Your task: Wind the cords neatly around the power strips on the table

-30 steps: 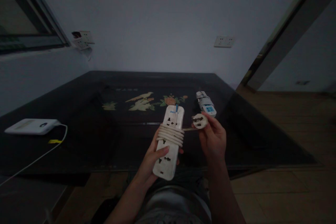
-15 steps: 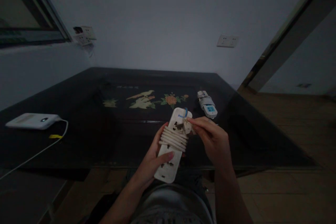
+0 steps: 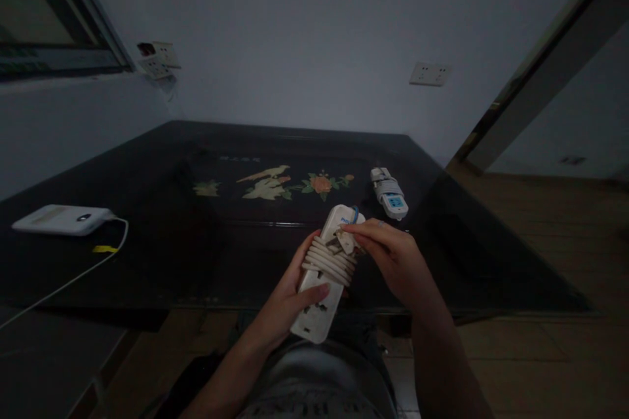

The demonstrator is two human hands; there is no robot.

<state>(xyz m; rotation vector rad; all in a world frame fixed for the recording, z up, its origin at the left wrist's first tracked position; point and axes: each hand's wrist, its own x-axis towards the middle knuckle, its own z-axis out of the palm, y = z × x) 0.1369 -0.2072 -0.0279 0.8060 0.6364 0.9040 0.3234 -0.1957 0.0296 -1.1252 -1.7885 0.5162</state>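
Note:
A white power strip (image 3: 314,321) is tilted in front of me over the table's near edge, its own cord (image 3: 330,260) wound several times around its middle. My left hand (image 3: 297,291) is closed around the strip's left side, thumb lying across its face below the coils. At the upper end, my right hand (image 3: 390,250) pinches the cord's plug (image 3: 346,242) between thumb and fingers, against the strip's face. Metal prongs show at the plug's left. A blue loop (image 3: 355,213) sits at the strip's top corner.
A second power strip (image 3: 389,194) with wrapped cord lies at the right on the dark table (image 3: 236,262). To the left is a white power bank (image 3: 63,220) with a cable (image 3: 73,285) running off. Wall sockets (image 3: 430,74) are on the back wall.
The plug has turned and moved slightly down toward the coils, with my right fingers following it over the strip's face. My left hand keeps its hold.

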